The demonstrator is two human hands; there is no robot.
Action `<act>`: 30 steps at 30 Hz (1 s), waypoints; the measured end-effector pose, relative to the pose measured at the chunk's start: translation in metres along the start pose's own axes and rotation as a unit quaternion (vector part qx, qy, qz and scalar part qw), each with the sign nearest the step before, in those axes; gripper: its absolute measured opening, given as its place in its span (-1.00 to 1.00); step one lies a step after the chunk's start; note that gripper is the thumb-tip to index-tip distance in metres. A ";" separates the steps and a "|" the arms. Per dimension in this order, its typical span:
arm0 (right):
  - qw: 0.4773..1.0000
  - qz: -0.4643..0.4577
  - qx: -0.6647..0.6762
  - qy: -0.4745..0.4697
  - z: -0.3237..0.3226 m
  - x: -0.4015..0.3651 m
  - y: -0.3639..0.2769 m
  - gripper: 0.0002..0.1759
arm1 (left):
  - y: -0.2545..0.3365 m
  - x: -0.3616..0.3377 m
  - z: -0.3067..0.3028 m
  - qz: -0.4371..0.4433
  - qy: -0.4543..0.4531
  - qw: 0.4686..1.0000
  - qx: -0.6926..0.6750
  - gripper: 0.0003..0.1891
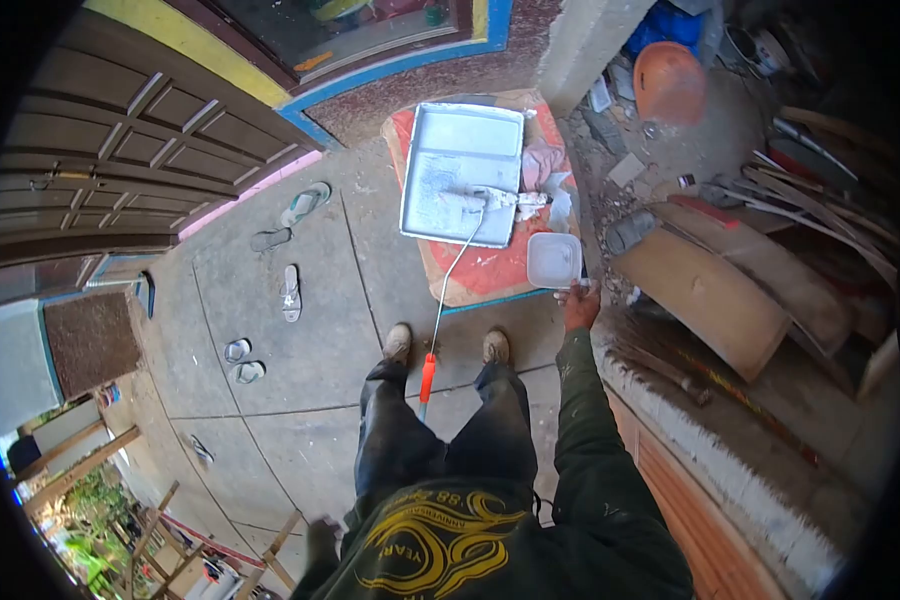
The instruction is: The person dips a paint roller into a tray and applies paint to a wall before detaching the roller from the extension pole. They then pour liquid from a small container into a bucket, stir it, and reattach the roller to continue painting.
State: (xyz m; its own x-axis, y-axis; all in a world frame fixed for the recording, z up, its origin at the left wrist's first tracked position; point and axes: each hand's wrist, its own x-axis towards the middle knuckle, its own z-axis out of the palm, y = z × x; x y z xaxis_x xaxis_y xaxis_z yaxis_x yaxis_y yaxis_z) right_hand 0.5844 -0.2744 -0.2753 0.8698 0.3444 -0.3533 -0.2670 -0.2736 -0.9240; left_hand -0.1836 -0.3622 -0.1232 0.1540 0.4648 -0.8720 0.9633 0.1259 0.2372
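Observation:
My right hand (pixel 581 303) is closed on the near edge of a small white square plastic tub (pixel 554 260), at the right corner of a low table. Beside the tub lies a white paint tray (pixel 462 150) coated in pale paint. A paint roller (pixel 462 203) rests in the tray, its wire frame and orange handle (pixel 428 372) reaching past the table towards my legs. Against the tray's right edge is a paint-covered brush (pixel 510 198). My left hand (pixel 322 530) hangs low by my side, blurred and dark; its fingers cannot be made out.
The low table (pixel 452 285) has a worn red and brown top. Sandals (pixel 291 294) are scattered on the concrete floor at left, near a wooden door (pixel 120 130). Boards (pixel 705 300), rubble and an orange basin (pixel 668 84) fill the right side, behind a low concrete ledge.

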 end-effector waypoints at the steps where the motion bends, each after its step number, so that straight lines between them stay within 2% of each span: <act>1: 1.000 0.013 -0.010 0.005 0.000 0.011 0.008 -0.73 | 0.013 -0.001 0.014 0.014 0.018 0.999 0.026 -0.65; 5: 0.999 0.043 -0.012 -0.012 0.001 0.052 0.040 -0.80 | 0.049 -0.020 0.083 0.055 0.064 0.989 0.120 -0.68; 9: 0.998 0.053 0.014 -0.020 0.001 0.075 0.059 -0.77 | 0.072 -0.017 0.113 0.108 0.106 0.964 0.221 -0.70; 10: 0.998 0.052 0.013 -0.018 0.002 0.075 0.054 -0.75 | 0.073 0.002 0.117 0.102 0.207 0.959 0.165 -0.68; 13: 0.997 0.058 0.021 -0.045 0.002 0.083 0.062 -0.71 | 0.067 0.087 0.119 0.045 0.214 0.959 0.183 -0.75; 15: 0.996 0.074 0.012 -0.041 0.002 0.081 0.059 -0.73 | 0.057 0.137 0.125 0.106 0.198 0.954 0.199 -0.71; 17: 0.993 0.082 0.028 -0.084 -0.014 0.088 0.063 -0.68 | 0.128 0.161 0.112 -0.011 0.145 0.989 -0.016 -0.72; 18: 0.988 0.088 0.054 -0.116 -0.019 0.085 0.063 -0.63 | 0.130 0.182 0.126 -0.074 0.133 0.969 -0.194 -0.70; 19: 0.987 0.088 0.041 -0.127 -0.019 0.076 0.056 -0.63 | 0.131 0.203 0.140 -0.135 0.118 0.914 -0.365 -0.67; 21: 0.989 0.141 -0.030 -0.031 -0.018 0.052 0.038 -0.62 | 0.145 0.235 0.149 -0.216 0.074 0.939 -0.258 -0.56; 23: 0.989 0.141 -0.030 0.039 -0.036 0.036 0.066 -0.61 | 0.154 0.248 0.162 -0.202 0.058 0.940 -0.269 -0.50; 25: 0.982 0.160 -0.097 -0.005 -0.049 0.006 0.098 -0.60 | 0.152 0.265 0.182 -0.184 0.042 0.942 -0.277 -0.43; 27: 0.961 0.192 -0.181 -0.084 -0.026 -0.054 0.128 -0.62 | 0.147 0.283 0.207 -0.109 0.172 0.959 -0.195 -0.40; 28: 0.945 0.200 -0.191 -0.176 -0.026 -0.076 0.169 -0.62 | 0.148 0.293 0.213 -0.111 0.167 0.959 -0.202 -0.40; 29: 0.928 0.217 -0.186 -0.239 -0.002 -0.106 0.189 -0.60 | 0.150 0.304 0.212 -0.120 0.168 0.964 -0.167 -0.39; 30: 0.929 0.222 -0.153 -0.254 0.039 -0.151 0.185 -0.59 | 0.153 0.314 0.211 -0.129 0.169 0.968 -0.131 -0.38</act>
State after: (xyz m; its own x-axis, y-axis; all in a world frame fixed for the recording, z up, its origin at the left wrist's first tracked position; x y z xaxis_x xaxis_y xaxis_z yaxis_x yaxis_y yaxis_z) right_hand 0.3872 -0.3416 -0.3989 0.3727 0.4956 -0.7845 -0.3547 -0.7051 -0.6140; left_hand 0.0587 -0.3816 -0.4508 -0.2076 0.6426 -0.7376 0.8645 0.4734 0.1691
